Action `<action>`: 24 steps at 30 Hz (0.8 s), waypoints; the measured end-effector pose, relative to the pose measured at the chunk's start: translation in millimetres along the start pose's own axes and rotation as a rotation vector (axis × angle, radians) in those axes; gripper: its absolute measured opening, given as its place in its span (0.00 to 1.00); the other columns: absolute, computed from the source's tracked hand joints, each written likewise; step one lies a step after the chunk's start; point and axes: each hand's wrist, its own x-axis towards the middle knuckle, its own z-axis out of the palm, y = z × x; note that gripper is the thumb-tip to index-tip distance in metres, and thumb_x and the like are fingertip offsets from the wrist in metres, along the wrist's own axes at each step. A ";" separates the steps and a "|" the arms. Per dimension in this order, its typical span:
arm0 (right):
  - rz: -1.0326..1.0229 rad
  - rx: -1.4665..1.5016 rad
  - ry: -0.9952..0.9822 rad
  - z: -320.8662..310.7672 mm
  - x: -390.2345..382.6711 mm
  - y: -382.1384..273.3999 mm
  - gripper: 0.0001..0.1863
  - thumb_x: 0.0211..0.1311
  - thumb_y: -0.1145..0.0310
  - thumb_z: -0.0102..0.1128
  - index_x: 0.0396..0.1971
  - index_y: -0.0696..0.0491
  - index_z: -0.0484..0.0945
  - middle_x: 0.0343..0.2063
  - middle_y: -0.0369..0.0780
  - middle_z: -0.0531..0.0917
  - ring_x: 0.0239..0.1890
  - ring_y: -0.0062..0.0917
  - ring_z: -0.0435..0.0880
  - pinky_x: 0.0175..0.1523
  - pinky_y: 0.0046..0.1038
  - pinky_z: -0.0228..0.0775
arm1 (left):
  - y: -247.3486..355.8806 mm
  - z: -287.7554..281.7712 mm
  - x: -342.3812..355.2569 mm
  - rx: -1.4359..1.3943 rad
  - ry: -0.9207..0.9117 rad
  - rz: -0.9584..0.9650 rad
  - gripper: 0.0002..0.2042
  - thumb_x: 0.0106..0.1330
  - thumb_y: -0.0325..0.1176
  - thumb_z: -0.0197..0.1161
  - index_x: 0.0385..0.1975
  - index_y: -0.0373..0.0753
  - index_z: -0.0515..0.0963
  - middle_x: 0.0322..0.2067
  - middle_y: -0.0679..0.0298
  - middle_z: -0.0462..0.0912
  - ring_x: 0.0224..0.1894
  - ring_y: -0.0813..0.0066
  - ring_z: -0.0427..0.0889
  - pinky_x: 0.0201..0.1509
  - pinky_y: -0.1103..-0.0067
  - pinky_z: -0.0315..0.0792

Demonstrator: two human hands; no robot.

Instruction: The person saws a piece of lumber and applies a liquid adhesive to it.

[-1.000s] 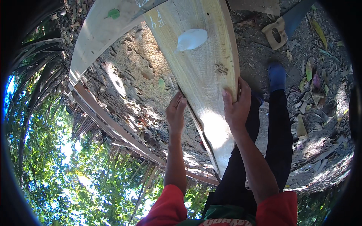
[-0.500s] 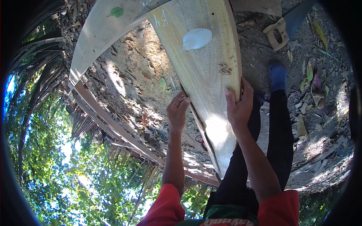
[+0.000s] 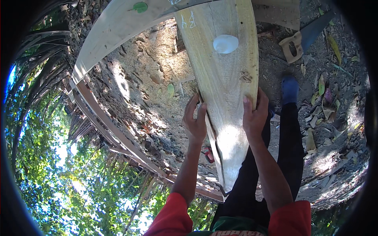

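A long, pale wooden plank (image 3: 220, 84) lies in front of me, its near end narrowing toward my legs. My left hand (image 3: 195, 122) is closed at its left edge, fingers outside and thumb near the top face. A thin wooden strip (image 3: 214, 143) runs along that edge, partly apart from the plank toward the near end. Around the right edge my right hand (image 3: 256, 118) is wrapped, thumb on top and fingers over the side. Farther up the plank rests a smooth white bottle-like thing (image 3: 225, 44); its narrow end is hard to make out.
A handsaw (image 3: 293, 45) with a wooden handle lies on the ground at the far right. A curved pale board (image 3: 114, 31) crosses the far left, bearing a green leaf (image 3: 140, 7). Sawdust and dry leaves cover the ground. A small red object (image 3: 208, 154) sits beside the strip.
The plank has swung to the right at its far end, carrying the white thing, which has also turned. My left hand has moved right and my right hand slightly nearer, both still at the plank.
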 end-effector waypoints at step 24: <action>-0.636 -0.079 0.035 -36.5 85.2 -95.2 0.46 0.49 0.56 0.77 0.65 0.56 0.63 0.57 0.51 0.72 0.60 0.45 0.71 0.63 0.43 0.64 | 3.9 -28.0 4.2 0.070 -0.248 0.111 0.32 0.64 0.45 0.68 0.61 0.28 0.69 0.59 0.44 0.74 0.62 0.54 0.74 0.64 0.67 0.67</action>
